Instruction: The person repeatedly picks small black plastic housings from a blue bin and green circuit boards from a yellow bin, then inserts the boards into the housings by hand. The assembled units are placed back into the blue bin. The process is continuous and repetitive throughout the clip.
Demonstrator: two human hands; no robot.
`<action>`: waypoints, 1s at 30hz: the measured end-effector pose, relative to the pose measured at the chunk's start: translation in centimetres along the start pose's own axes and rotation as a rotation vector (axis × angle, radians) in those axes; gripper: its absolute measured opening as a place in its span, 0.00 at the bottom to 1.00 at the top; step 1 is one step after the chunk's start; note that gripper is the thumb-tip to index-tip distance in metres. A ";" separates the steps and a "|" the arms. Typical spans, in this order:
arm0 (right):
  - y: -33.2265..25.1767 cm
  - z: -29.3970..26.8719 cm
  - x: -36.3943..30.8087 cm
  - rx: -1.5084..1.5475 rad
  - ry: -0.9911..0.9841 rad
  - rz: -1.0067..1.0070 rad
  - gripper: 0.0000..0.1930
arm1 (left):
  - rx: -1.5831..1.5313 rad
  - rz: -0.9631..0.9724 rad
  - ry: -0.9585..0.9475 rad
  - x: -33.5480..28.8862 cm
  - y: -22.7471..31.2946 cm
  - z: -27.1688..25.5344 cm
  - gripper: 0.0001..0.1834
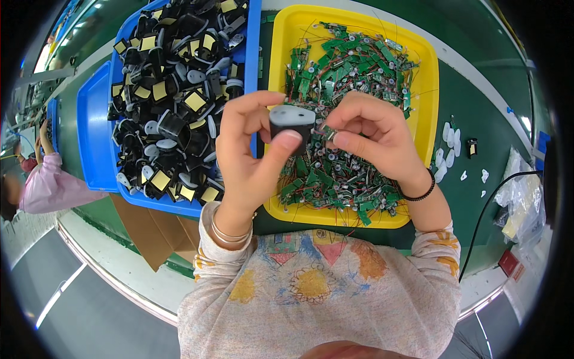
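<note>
A black plastic housing with a grey oval end (293, 116) is pinched between the thumb and fingers of my left hand (242, 146). Close beside it, my right hand (382, 134) grips a small green circuit board (327, 131) between thumb and fingertips, near the housing's right side. Whether the board touches the housing I cannot tell. Both hands are over a yellow tray (429, 78) heaped with green circuit boards (359, 66) that have thin red and dark wires and small round parts. To the left, a blue tray (255, 42) is piled with similar black housings (173, 125), many bearing pale yellow pads.
Another blue tray (94, 131) sticks out at the left, near a person in a pink sleeve (51, 182). White oval pieces (450, 140) and one small black part (472, 147) lie on the green table at right. Beyond are a black cable (487, 206) and clear plastic bags (521, 197). Cardboard (149, 230) stands below the blue tray.
</note>
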State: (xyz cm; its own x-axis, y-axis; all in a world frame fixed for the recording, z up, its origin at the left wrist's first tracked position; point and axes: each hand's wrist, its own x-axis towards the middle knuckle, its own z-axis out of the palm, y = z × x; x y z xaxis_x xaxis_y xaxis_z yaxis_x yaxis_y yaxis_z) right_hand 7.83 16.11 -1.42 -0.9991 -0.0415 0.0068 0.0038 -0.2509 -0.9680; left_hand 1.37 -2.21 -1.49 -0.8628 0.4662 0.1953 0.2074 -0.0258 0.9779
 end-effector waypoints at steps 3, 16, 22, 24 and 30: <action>-0.3 0.3 -0.1 0.033 0.002 0.030 0.07 | -0.405 -0.288 -0.047 0.3 1.1 0.6 0.19; -0.6 1.4 -0.6 0.066 0.111 0.130 0.07 | -0.269 -0.235 -0.155 -0.5 -0.3 1.8 0.24; -0.3 1.5 -0.9 -0.058 0.134 0.005 0.08 | -0.281 -0.213 -0.131 -0.7 -0.3 2.1 0.24; -0.3 1.4 -0.9 -0.087 0.129 -0.018 0.08 | -0.237 -0.159 -0.117 -0.8 -0.5 2.1 0.24; -0.5 1.3 -0.6 -0.008 0.094 0.093 0.07 | 0.033 0.077 -0.083 -0.9 -0.9 1.8 0.25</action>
State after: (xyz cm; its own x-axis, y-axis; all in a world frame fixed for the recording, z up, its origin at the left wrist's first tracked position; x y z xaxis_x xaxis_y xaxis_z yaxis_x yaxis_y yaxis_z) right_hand 8.47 15.04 -0.61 -0.9940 0.0270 -0.1059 0.0963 -0.2421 -0.9655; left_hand 2.83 -1.05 -2.65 -0.8028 0.5360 0.2611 0.2876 -0.0356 0.9571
